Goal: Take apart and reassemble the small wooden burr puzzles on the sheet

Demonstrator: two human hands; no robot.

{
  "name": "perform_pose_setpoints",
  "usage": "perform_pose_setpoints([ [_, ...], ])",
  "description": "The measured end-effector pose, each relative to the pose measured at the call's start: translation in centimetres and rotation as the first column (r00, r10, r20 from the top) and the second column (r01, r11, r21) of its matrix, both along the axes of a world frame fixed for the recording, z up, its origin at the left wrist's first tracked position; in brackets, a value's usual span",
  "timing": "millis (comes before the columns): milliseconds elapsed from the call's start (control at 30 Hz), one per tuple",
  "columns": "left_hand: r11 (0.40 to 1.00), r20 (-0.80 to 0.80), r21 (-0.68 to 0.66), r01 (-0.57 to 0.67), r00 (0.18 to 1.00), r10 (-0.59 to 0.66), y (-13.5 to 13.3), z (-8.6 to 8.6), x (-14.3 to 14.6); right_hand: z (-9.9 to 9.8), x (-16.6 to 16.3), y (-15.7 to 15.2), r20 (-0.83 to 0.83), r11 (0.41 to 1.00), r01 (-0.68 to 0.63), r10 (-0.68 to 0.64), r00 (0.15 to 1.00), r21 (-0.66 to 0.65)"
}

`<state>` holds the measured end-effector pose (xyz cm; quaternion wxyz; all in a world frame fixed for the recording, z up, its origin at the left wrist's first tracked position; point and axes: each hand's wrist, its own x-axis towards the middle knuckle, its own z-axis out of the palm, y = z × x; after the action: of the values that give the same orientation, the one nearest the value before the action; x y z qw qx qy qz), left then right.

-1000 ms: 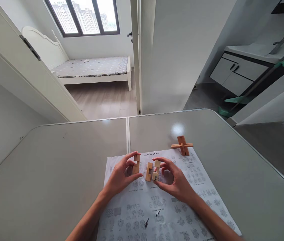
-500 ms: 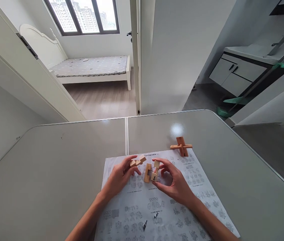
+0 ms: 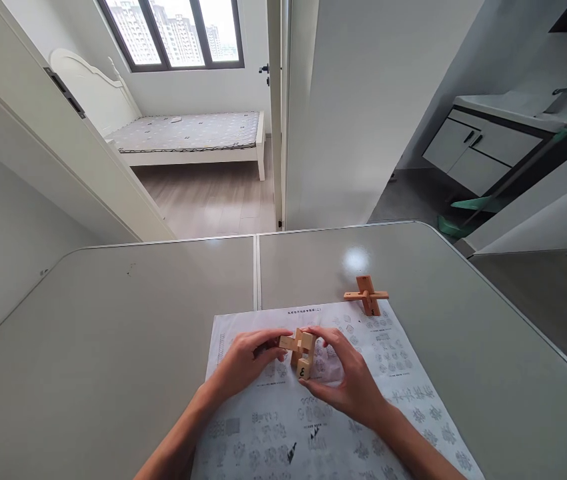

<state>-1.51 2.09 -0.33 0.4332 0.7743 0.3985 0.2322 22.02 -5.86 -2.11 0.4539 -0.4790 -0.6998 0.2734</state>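
Note:
My left hand point(image 3: 256, 350) pinches one end of a pale notched wooden puzzle piece point(image 3: 287, 343). Its other end meets the notched puzzle piece marked 3 point(image 3: 304, 369), which stands between the thumb and fingers of my right hand point(image 3: 341, 367). Partly hidden behind these two is another wooden piece point(image 3: 294, 359); whether it is touching them I cannot tell. All this is above a printed sheet of puzzle diagrams point(image 3: 263, 427). Beyond my right hand, an assembled cross-shaped wooden puzzle point(image 3: 366, 295) rests at the sheet's far right corner.
The grey table point(image 3: 113, 347) has a pale seam point(image 3: 257, 273) running to its far edge. Past it are a doorway with a bed point(image 3: 188, 133), a white wall point(image 3: 353, 113), and a washroom cabinet point(image 3: 478, 143) with a green-headed mop point(image 3: 451, 227).
My left hand has moved right and turned its piece level, bringing it against the piece in my right hand. The numbered piece has come slightly nearer to me. The view has shifted a little.

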Motion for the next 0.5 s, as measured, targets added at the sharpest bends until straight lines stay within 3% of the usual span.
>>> perform_pose_setpoints([
  [267, 0.999, -0.007, 0.037, 0.039, 0.999, -0.039, -0.28, 0.16, 0.08, 0.39, -0.68, -0.13, -0.001, 0.999, 0.039, -0.039, 0.999, 0.034],
  [500, 0.993, 0.026, -0.099, 0.069, 0.997, -0.066, -0.45, 0.57, 0.09, -0.04, -0.71, -0.16, 0.076, 0.999, 0.004, -0.007, 0.997, 0.046],
])
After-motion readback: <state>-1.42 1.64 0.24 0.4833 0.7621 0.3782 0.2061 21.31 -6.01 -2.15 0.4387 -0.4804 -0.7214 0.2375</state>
